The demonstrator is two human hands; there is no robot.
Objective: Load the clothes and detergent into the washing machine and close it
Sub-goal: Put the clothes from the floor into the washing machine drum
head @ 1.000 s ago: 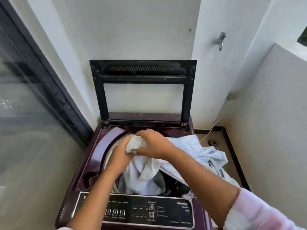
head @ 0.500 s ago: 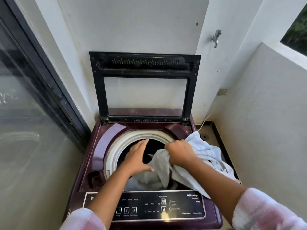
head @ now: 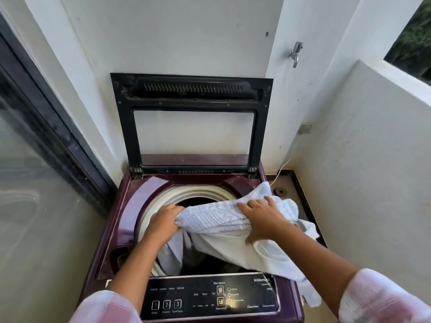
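Observation:
A maroon top-loading washing machine (head: 130,206) stands before me with its black-framed lid (head: 191,89) raised against the wall. A pale blue patterned cloth (head: 217,217) stretches across the white drum rim (head: 163,197) and hangs over the machine's right edge. My left hand (head: 163,220) grips the cloth's left end over the drum. My right hand (head: 261,215) presses and holds the cloth at the right side of the opening. More pale fabric hangs down inside the dark drum. No detergent is in view.
The control panel (head: 210,297) runs along the machine's front edge. A glass sliding door (head: 35,183) stands on the left, a white parapet wall (head: 361,159) on the right. A metal tap (head: 295,53) juts from the back wall. A floor drain (head: 279,191) lies beside the machine.
My left hand went from resting open in the drum to gripping the cloth's left end. The cloth is now spread wider across the opening. My right hand shifted right on it.

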